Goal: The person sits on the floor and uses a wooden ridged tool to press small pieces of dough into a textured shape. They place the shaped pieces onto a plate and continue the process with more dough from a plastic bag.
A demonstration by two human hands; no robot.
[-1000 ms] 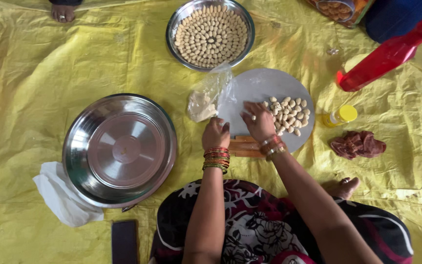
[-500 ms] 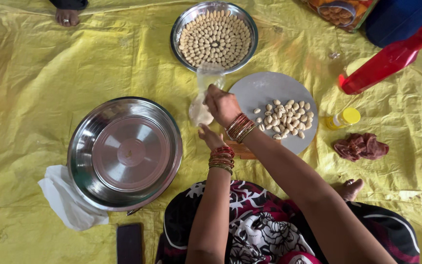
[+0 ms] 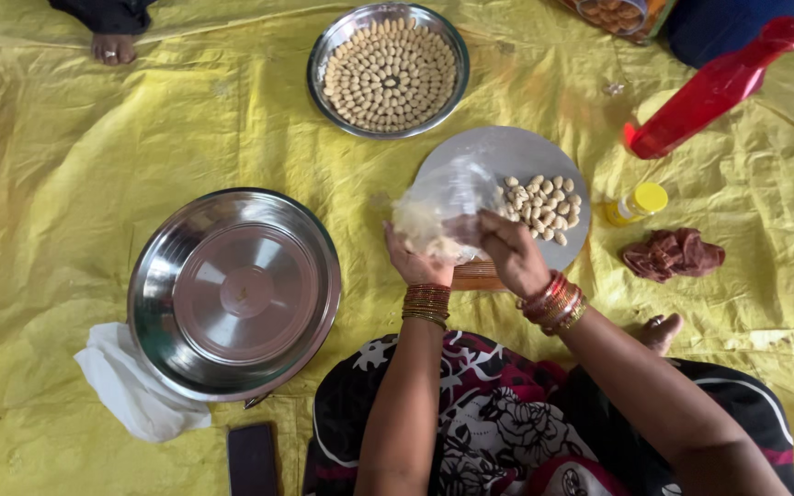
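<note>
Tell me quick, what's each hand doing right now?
Left hand: cupped under a clear plastic bag of pale dough, holding it.
Right hand: fingers closed on the same bag; how firmly cannot be told.

A yellow sheet (image 3: 66,165) is spread under everything. Beside the silver steel basin (image 3: 232,294), a white cloth (image 3: 130,390) and a black phone (image 3: 252,457) are seen. Beyond it, pale beige dough pieces (image 3: 390,78) are ringed in a steel plate (image 3: 328,50). Farther right, a red bottle (image 3: 714,87), a yellow-capped jar (image 3: 636,202) and a brownish, perhaps maroon, rag (image 3: 673,254) are shown.
</note>
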